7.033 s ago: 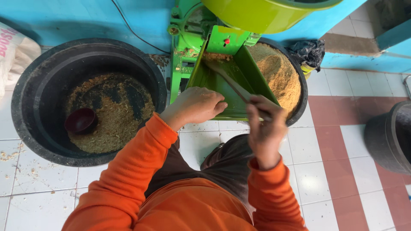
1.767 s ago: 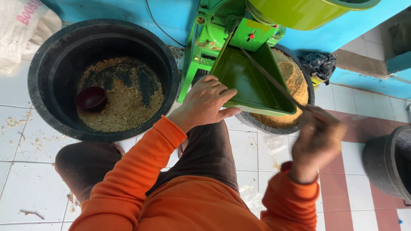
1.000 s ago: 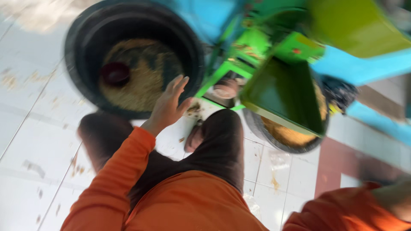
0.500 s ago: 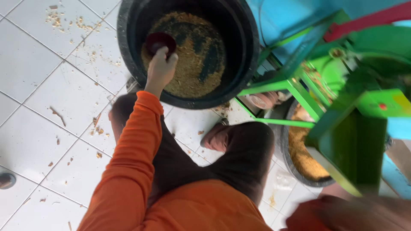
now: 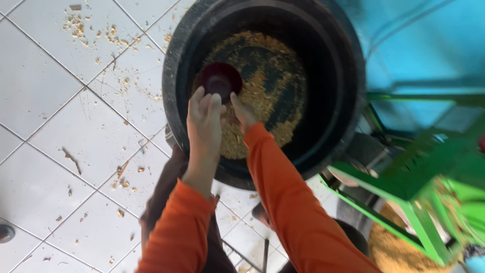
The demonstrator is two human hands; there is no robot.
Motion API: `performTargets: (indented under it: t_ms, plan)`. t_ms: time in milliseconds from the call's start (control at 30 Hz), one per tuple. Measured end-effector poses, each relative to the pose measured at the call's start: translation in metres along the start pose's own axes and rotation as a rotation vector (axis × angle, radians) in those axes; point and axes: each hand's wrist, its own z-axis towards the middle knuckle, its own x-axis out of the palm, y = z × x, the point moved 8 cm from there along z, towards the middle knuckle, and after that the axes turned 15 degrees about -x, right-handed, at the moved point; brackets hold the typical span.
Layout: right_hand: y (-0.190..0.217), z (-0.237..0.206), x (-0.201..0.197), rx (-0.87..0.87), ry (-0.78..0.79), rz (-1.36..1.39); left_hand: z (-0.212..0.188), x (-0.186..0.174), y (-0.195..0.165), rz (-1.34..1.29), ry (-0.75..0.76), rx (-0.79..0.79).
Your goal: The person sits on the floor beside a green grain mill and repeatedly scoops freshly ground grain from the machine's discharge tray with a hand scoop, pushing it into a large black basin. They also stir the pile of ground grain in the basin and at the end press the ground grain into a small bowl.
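A dark red bowl (image 5: 221,80) lies on brown ground grain (image 5: 268,86) inside a large black tub (image 5: 174,65). Both my arms, in orange sleeves, reach into the tub. My left hand (image 5: 204,121) shows its back, with fingers stretched out side by side and their tips at the bowl's near rim. My right hand (image 5: 242,112) is just to the right of it, low over the grain beside the bowl. Its fingers are mostly hidden by the wrist.
A green metal machine frame (image 5: 414,187) stands at the right, before a blue wall (image 5: 429,40). A second tub of yellow-brown grain (image 5: 389,247) sits under the frame. Spilled grain bits (image 5: 101,35) lie scattered over the white floor tiles (image 5: 60,126).
The view has swung from the green chute to the black tub. My left hand went to the red bowl first. My right hand has come off the stick and joined it.
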Motion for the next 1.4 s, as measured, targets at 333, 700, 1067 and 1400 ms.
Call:
performTargets:
  t_ms: [333, 700, 1067, 1400]
  plan:
    - [-0.019, 0.115, 0.003, -0.465, -0.191, -0.023, 0.01, 0.03, 0.024, 0.082, 0.011, -0.092]
    - [0.005, 0.058, 0.023, -0.822, 0.406, -0.937, -0.018, 0.069, 0.045, 0.405, 0.196, -0.243]
    - [0.051, 0.122, -0.161, -0.597, -0.889, -1.079, -0.025, 0.051, 0.031, 0.363, 0.233, -0.192]
    - [0.077, 0.227, -0.003, -0.487, -0.422, -1.816, -0.025, 0.043, 0.032, 0.363, 0.215, -0.186]
